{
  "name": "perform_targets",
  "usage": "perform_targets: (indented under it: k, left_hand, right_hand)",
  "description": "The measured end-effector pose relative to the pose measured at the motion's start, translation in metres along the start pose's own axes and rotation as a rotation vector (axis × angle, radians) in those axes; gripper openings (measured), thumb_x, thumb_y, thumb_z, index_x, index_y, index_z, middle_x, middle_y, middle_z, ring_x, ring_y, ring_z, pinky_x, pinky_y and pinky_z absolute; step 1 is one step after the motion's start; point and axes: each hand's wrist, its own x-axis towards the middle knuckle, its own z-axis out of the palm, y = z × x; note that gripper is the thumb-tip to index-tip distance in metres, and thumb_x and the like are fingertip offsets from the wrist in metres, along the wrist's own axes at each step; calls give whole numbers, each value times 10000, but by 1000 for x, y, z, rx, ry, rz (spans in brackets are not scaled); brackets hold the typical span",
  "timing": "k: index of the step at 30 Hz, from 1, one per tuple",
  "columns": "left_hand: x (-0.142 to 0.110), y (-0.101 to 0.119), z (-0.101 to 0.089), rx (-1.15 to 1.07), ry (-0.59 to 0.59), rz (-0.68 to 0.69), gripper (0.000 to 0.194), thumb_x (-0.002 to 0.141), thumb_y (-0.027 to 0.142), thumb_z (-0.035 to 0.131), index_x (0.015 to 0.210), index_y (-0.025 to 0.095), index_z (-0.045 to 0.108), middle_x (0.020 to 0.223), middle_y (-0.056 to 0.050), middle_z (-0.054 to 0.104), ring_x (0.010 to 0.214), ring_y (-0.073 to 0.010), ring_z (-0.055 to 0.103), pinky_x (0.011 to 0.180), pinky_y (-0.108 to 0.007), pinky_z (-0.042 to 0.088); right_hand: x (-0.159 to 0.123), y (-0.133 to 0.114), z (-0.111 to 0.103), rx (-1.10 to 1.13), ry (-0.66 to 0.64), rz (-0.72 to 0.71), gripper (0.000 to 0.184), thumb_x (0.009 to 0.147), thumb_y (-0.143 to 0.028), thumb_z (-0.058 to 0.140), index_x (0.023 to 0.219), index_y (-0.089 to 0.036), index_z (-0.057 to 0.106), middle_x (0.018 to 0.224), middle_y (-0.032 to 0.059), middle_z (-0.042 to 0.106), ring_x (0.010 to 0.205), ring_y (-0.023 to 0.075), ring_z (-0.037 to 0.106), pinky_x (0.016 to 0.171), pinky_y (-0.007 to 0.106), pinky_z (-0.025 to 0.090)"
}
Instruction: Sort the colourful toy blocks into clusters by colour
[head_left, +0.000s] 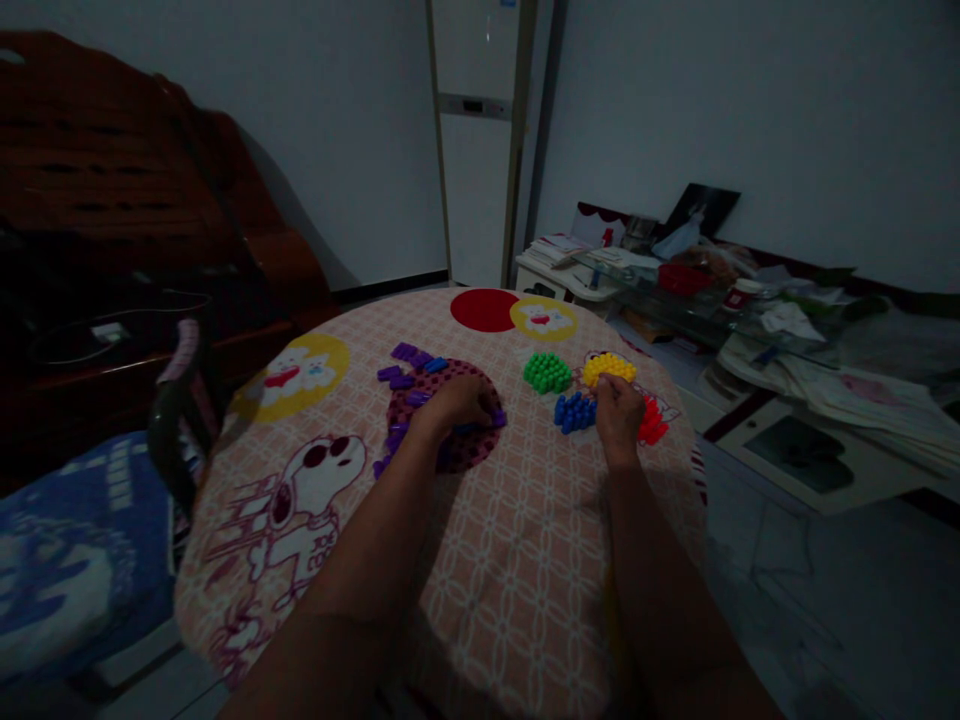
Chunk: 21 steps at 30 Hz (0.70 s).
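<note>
Bare forearms (375, 540) foremost, over patterned tablecloth (510, 560). Shows left hand (463, 402) lowered at dark round print (466, 460), fingers curled down near purple piece (499, 418); cannot tell whether gripping. Lists further purple pieces (401, 381) scattered mostly to left of that hand. Shows right hand (620, 412) with fingertips drawn together at near edge of yellow cluster (610, 368); cannot confirm any held piece. Records blue cluster (575, 411) just left, red cluster (652, 421) just right, green cluster (547, 372) beyond blue.
</note>
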Motion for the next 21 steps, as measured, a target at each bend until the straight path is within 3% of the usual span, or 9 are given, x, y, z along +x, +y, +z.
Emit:
perform_targets:
  k: [6, 12, 15, 21]
  left_hand:
    - [-1, -3, -1, 245, -92, -86, 417, 616, 202, 804, 1029, 172, 759, 1116, -124, 754, 1015, -284, 690, 839, -285, 504]
    - [-4, -6, -5, 171, -161, -91, 300, 644, 168, 755, 942, 205, 781, 980, -70, 783, 904, -242, 711, 766, -257, 507]
    - [-8, -8, -10, 58, -103, -81, 266, 671, 136, 705, 913, 205, 791, 904, -44, 789, 868, -219, 717, 743, -239, 503]
    - [-2, 6, -9, -148, 185, 6, 292, 770, 169, 625, 1003, 184, 800, 1003, -54, 792, 918, -205, 715, 854, -256, 520]
  right_hand:
    - [0, 4, 1, -21, 4, -19, 388, 882, -420, 439, 894, -162, 729, 808, 87, 737, 757, 227, 661, 754, 335, 496]
    - [-1, -4, -3, -7, 12, -9, 374, 877, -409, 434, 870, -168, 720, 783, 74, 724, 751, 221, 656, 732, 323, 489]
    - [0, -6, -3, -2, 14, 2, 371, 867, -413, 440, 875, -171, 721, 776, 68, 722, 760, 223, 653, 734, 323, 493]
    - [-1, -8, -3, 5, 6, 25, 369, 868, -406, 443, 854, -161, 719, 756, 65, 717, 729, 212, 646, 729, 318, 491]
